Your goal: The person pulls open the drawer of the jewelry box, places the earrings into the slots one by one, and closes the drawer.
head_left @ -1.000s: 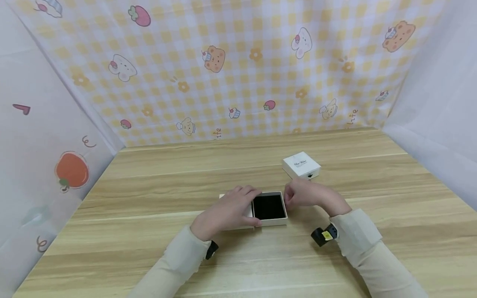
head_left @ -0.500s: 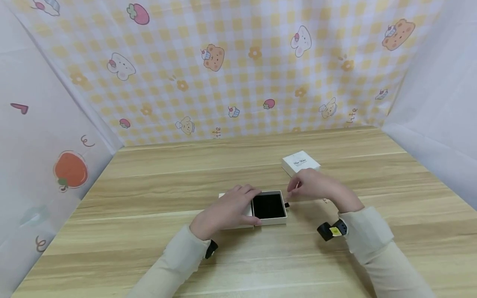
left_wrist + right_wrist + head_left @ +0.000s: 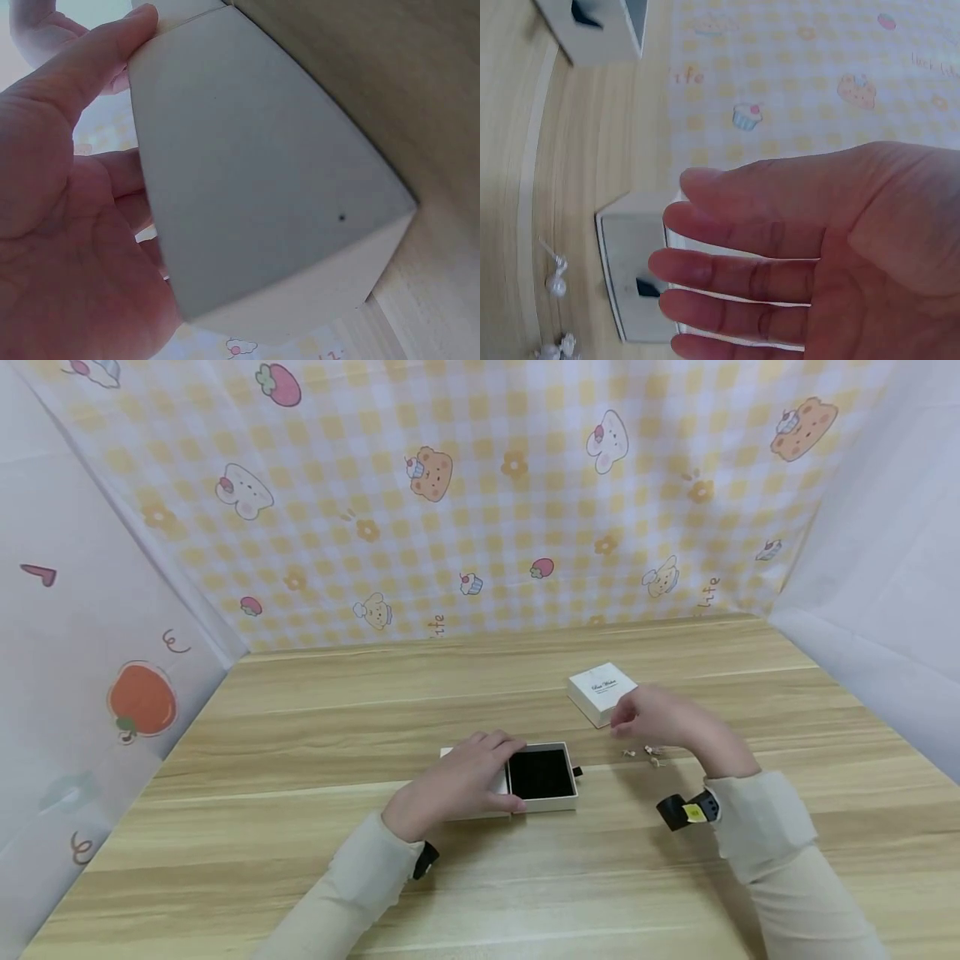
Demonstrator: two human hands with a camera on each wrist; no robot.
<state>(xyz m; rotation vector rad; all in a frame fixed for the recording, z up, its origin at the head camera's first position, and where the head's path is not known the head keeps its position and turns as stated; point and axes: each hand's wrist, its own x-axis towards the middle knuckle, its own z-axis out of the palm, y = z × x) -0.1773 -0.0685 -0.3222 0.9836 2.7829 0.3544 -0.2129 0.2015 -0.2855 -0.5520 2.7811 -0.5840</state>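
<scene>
Moved off the one open white box [image 3: 255, 172], the right hand [image 3: 663, 718] now hangs by the one closed white box [image 3: 600, 689], fingers nearly straight, nothing visible held. The left hand [image 3: 457, 781] grips the open box on the counter [image 3: 315, 718]; its drawer [image 3: 543, 805] holds one black pad [image 3: 540, 774]. At least three small trinkets [image 3: 651, 750] lie below the right hand.

The open drawer box [image 3: 543, 805] and closed drawer box [image 3: 595, 687] look like smooth, matt cardboard, the black insert [image 3: 540, 774] like dull foam. The wood-grain worktop [image 3: 300, 727] has a satin sheen; the checked backdrop [image 3: 480, 510] is cloth.
</scene>
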